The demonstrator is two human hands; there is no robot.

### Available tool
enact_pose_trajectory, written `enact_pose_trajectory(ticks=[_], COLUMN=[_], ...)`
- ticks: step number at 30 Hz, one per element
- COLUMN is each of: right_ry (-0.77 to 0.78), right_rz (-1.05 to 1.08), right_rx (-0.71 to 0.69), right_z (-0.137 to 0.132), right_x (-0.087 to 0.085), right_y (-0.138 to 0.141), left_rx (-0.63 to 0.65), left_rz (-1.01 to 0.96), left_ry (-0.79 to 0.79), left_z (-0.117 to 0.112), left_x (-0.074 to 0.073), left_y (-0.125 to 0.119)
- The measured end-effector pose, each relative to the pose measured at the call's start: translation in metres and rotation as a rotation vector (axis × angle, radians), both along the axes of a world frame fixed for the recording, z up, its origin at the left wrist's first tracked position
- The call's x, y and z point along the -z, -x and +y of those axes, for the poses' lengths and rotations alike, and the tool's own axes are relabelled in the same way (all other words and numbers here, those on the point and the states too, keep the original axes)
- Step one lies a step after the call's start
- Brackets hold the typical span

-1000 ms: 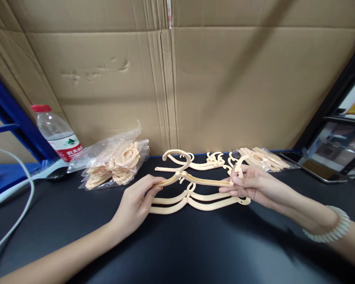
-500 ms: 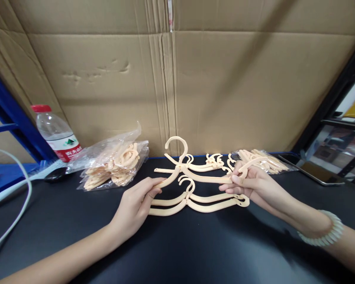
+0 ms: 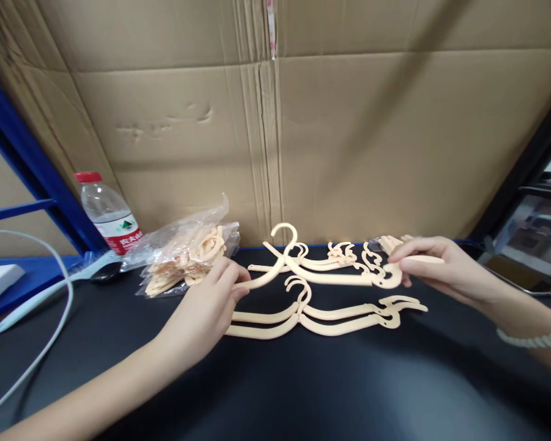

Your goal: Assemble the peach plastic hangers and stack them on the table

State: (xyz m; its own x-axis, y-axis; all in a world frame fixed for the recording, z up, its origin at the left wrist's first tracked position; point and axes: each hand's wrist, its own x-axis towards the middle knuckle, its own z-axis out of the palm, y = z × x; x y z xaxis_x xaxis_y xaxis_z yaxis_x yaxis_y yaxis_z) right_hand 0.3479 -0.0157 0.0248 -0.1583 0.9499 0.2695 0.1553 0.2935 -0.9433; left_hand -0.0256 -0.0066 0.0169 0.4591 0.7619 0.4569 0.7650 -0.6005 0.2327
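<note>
My left hand (image 3: 206,309) pinches the left arm end of a cream plastic hanger (image 3: 321,275), whose hook stands up near the cardboard wall. My right hand (image 3: 441,266) is closed on a cream extension piece at that hanger's right end. Below them, a stack of two or three finished cream hangers (image 3: 312,313) lies flat on the black table (image 3: 303,386). More loose cream hanger parts (image 3: 342,252) lie behind the held hanger. A beaded bracelet (image 3: 539,337) circles my right wrist.
A clear bag of cream hanger parts (image 3: 188,257) lies at the left. A water bottle (image 3: 108,214) with a red cap stands by a blue rack post (image 3: 37,165). A white cable (image 3: 50,306) curves at far left. A cardboard wall (image 3: 349,135) backs the table.
My right hand has moved right and outward from the hanger's right end, holding a piece there. The view shifted slightly right. My left hand keeps its grip.
</note>
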Motion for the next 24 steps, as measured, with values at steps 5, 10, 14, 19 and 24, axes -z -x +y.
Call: enact_pose_trajectory(ticks=[5, 10, 14, 19, 24], right_ry=[-0.013, 0.120, -0.012, -0.137, -0.278], right_rz=[-0.370, -0.726, -0.969, -1.046, -0.918], right_rx=[-0.148, -0.388, -0.369, -0.279, -0.033], right_z=[0.007, 0.000, -0.002, -0.004, -0.027], right_x=[-0.007, -0.007, 0.001, -0.001, 0.009], right_y=[-0.029, -0.022, -0.011, -0.008, 0.028], left_rx=[0.089, 0.116, 0.080, 0.024, 0.141], left_rz=[0.347, 0.559, 0.694, 0.703, 0.416], left_ry=[0.069, 0.159, 0.239, 0.169, -0.007], left_z=[-0.018, -0.036, -0.040, -0.043, -0.060], left_x=[-0.008, -0.007, -0.010, -0.005, 0.019], left_y=[-0.001, -0.011, -0.017, -0.018, -0.023])
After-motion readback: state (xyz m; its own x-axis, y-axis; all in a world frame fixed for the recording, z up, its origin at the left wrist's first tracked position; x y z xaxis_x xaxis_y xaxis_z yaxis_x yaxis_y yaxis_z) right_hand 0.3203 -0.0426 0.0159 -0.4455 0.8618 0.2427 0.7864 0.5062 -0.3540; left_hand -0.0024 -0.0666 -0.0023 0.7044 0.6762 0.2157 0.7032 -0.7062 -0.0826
